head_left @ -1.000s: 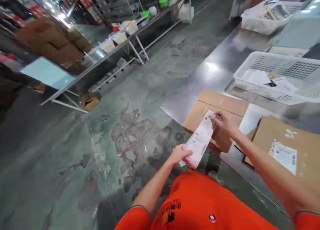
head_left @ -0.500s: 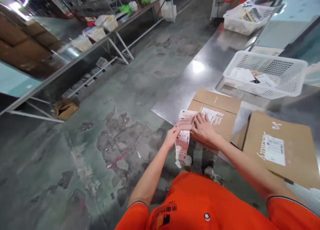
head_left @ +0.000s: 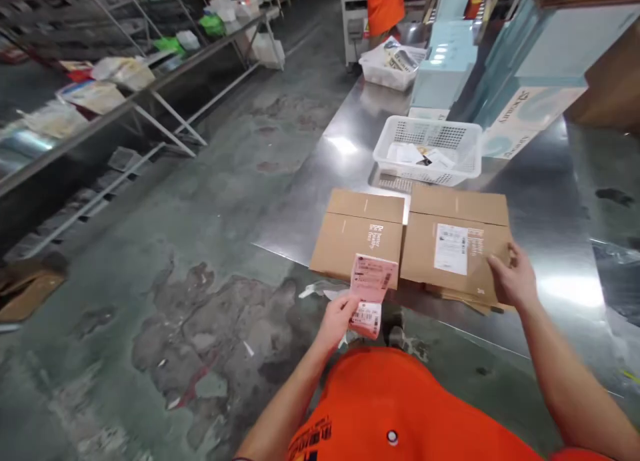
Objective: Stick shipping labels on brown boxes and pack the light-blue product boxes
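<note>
My left hand point(head_left: 339, 321) pinches a folded strip of pink and white shipping labels point(head_left: 374, 277) at its left side. The strip hangs over the front edge of the left cardboard box point(head_left: 335, 244), which has white lettering and no label that I can see. Beside it lies the right cardboard box point(head_left: 425, 247), bearing a white label point(head_left: 451, 249) next to similar lettering. My right hand point(head_left: 517, 277) grips that box's right edge, thumb on top. More cardboard point(head_left: 463, 301) shows beneath its front edge.
Both boxes rest on a steel table point(head_left: 320, 181). Behind them stand a white basket point(head_left: 475, 154) with papers, another white basket point(head_left: 385, 77) and stacked light-blue boxes point(head_left: 540, 101). A person in orange point(head_left: 385, 7) is at the far end. A long bench point(head_left: 165, 81) runs along the left.
My right hand has left the label strip and moved right to a box edge. A labelled box now lies where the box with larger lettering was. The view has turned right.
</note>
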Demonstrator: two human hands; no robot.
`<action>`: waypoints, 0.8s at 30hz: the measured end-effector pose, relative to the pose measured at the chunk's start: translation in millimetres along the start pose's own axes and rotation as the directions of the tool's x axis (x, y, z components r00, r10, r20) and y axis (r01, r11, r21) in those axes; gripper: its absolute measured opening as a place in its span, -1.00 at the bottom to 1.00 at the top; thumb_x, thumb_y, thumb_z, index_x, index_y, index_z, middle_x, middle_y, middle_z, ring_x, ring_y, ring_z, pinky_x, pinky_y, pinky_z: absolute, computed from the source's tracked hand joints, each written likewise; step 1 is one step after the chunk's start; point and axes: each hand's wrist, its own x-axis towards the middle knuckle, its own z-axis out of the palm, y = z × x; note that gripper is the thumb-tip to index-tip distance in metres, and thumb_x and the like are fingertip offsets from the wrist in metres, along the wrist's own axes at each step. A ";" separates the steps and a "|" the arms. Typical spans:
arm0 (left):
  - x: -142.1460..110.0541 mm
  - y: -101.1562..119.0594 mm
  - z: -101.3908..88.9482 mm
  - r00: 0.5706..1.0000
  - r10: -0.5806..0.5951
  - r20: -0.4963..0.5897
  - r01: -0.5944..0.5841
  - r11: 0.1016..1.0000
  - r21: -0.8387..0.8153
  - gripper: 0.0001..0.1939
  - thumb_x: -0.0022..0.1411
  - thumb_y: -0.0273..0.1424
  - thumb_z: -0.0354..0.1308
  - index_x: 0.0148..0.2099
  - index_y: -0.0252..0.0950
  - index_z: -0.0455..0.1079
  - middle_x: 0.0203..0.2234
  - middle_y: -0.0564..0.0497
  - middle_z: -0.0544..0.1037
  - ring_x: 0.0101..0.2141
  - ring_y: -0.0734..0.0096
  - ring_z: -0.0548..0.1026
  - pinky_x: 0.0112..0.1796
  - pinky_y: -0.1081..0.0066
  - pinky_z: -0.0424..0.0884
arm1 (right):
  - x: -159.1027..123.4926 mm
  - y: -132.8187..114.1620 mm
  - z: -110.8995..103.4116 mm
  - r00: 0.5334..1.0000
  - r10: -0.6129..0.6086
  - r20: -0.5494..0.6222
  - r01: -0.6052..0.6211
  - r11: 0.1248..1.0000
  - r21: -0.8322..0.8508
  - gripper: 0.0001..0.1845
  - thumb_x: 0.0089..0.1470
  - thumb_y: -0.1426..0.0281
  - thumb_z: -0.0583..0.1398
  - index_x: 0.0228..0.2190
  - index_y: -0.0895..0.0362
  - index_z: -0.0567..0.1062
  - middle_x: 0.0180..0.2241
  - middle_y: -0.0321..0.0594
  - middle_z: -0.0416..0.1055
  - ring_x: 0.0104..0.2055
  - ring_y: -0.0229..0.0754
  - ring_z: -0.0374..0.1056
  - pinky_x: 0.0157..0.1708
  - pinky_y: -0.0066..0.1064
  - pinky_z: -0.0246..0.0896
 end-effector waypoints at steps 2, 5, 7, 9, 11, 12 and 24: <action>0.8 -1.7 9.6 0.994 -0.104 -0.018 0.103 0.993 -0.059 -0.58 0.08 -0.08 0.21 -0.30 -0.38 0.58 -0.47 -0.03 0.58 -0.42 0.35 0.46 -0.34 0.40 0.36 | 5.2 9.0 -28.3 0.997 0.083 0.009 -0.081 0.989 -0.122 -0.17 -0.06 -0.05 0.23 0.14 0.17 0.35 0.04 0.33 0.37 0.09 0.43 0.32 0.03 0.27 0.22; -0.8 -3.4 23.1 0.989 -0.149 -0.008 0.148 0.986 -0.073 -0.55 0.00 -0.06 0.27 -0.31 -0.40 0.56 -0.51 0.00 0.55 -0.46 0.42 0.40 -0.39 0.44 0.30 | -4.2 -35.6 -22.8 0.983 -0.133 0.124 0.151 0.977 -0.149 -0.15 -0.14 -0.09 0.27 0.08 0.18 0.39 0.19 0.28 0.22 0.26 0.45 0.11 0.16 0.34 0.06; -3.6 -3.1 27.7 0.986 -0.165 0.001 0.165 0.985 -0.048 -0.54 -0.01 -0.05 0.27 -0.34 -0.41 0.55 -0.54 0.01 0.52 -0.49 0.44 0.37 -0.41 0.44 0.28 | -24.9 -89.8 5.3 0.859 -0.407 0.310 0.372 0.913 0.170 -0.17 -0.03 -0.07 0.21 0.18 0.08 0.29 0.28 0.06 0.14 0.29 0.20 0.11 0.15 0.10 0.21; -6.5 0.4 26.2 0.983 -0.182 0.018 0.182 0.983 -0.025 -0.52 0.00 -0.03 0.27 -0.35 -0.42 0.55 -0.54 0.00 0.51 -0.48 0.43 0.37 -0.41 0.43 0.28 | -52.9 -142.3 38.0 0.669 -0.545 0.505 0.372 0.834 0.408 -0.34 -0.02 -0.04 0.23 0.02 0.06 0.41 0.08 -0.04 0.37 0.05 0.03 0.36 -0.07 -0.14 0.39; -8.3 9.0 19.1 0.990 -0.139 0.038 0.141 0.989 -0.054 -0.53 -0.01 -0.08 0.30 -0.23 -0.41 0.56 -0.40 -0.06 0.58 -0.38 0.35 0.44 -0.34 0.41 0.32 | -80.9 -178.7 65.6 0.562 -0.584 0.586 0.370 0.811 0.453 -0.54 0.03 -0.05 0.19 -0.34 0.10 0.48 -0.34 -0.19 0.47 -0.32 -0.14 0.37 -0.36 -0.33 0.32; -7.9 14.9 14.5 0.996 -0.086 0.029 0.088 0.992 -0.090 -0.50 -0.04 -0.13 0.34 -0.12 -0.38 0.55 -0.26 -0.10 0.60 -0.27 0.30 0.47 -0.27 0.40 0.35 | -92.9 -189.5 76.6 0.542 -0.586 0.602 0.377 0.810 0.449 -0.53 0.06 -0.06 0.15 -0.48 0.11 0.43 -0.50 -0.26 0.39 -0.44 -0.20 0.29 -0.45 -0.38 0.23; 49.4 3.2 -27.5 0.963 -0.067 -0.262 0.055 0.997 -0.052 -0.56 -0.08 -0.09 0.30 -0.61 -0.28 0.21 -0.70 0.20 0.22 -0.57 0.59 0.17 -0.52 0.50 0.07 | -79.5 -211.7 156.0 0.546 -0.612 0.572 0.608 0.760 0.231 -0.71 0.16 0.22 0.06 -0.43 0.11 0.47 -0.45 -0.21 0.48 -0.40 -0.17 0.36 -0.38 -0.36 0.24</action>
